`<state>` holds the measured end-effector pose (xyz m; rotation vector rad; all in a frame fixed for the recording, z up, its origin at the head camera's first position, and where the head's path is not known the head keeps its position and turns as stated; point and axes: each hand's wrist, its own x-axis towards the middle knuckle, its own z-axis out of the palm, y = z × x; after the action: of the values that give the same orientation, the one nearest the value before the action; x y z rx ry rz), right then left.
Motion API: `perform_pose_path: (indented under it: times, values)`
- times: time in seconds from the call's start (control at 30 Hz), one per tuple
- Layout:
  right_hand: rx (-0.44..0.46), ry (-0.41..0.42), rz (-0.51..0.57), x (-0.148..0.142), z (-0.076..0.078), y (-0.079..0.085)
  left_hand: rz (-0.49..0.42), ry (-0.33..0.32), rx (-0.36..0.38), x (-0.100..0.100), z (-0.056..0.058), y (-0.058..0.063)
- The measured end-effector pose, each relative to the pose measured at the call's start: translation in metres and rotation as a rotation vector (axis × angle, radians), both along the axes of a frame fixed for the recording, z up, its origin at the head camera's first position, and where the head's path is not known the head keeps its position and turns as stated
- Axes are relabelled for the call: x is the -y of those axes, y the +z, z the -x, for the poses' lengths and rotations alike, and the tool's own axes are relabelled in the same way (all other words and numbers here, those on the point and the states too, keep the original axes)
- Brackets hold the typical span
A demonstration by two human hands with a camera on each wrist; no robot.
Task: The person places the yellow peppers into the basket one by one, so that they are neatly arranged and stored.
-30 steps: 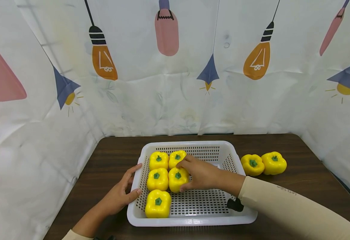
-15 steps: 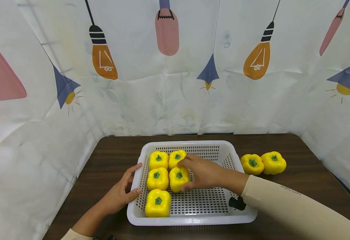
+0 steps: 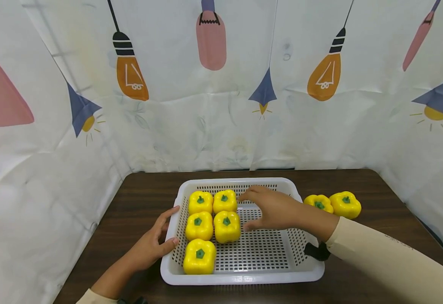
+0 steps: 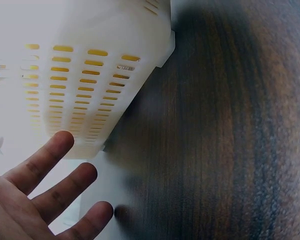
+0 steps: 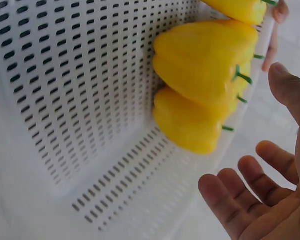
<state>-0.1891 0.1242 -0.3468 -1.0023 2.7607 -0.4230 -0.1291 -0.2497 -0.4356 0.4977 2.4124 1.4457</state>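
Several yellow bell peppers with green stems fill the left side of a white perforated plastic basket [image 3: 244, 278]. They stand upright in two columns. The newest-placed looking one, a bell pepper [image 3: 227, 227] in the second column, sits just left of my right hand [image 3: 276, 209]. That hand hovers over the basket with its fingers spread and nothing between them; in the right wrist view the fingertips [image 5: 212, 187] are apart from the peppers [image 5: 205, 65]. My left hand [image 3: 149, 247] touches the basket's left rim with thumb and forefinger, its other fingers [image 4: 65, 197] extended outside the wall.
Two more yellow bell peppers [image 3: 345, 204] lie on the dark wooden table [image 3: 149, 190], right of the basket and partly behind my right forearm. White cloth [image 3: 214, 126] printed with lamps and bulbs surrounds the table at the back and sides.
My right hand has let go of the bell pepper in the second column and moved right and slightly up. That pepper stays in the basket. The left hand has barely moved.
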Motion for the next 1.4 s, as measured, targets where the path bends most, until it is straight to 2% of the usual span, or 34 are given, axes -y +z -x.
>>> perform_pose_path:
  times: [0.2, 0.7, 0.97, 1.23, 1.4]
  values:
    - [-0.021, -0.018, 0.020, -0.021, -0.001, 0.010, 0.012, 0.005, 0.004, -0.001, 0.000, 0.001]
    - [-0.042, -0.060, 0.083, -0.074, 0.001, 0.015, -0.010, -0.006, 0.001, 0.001, 0.000, 0.000]
    - [-0.087, -0.116, 0.147, -0.107, 0.001, 0.012, -0.018, -0.008, -0.002, 0.002, -0.002, -0.001]
    - [-0.072, -0.205, 0.190, -0.145, -0.004, 0.008, -0.036, -0.002, 0.005, 0.000, -0.001, 0.002]
    - [-0.091, -0.233, 0.222, -0.168, -0.006, 0.004, -0.068, -0.019, -0.002, 0.001, 0.002, 0.000]
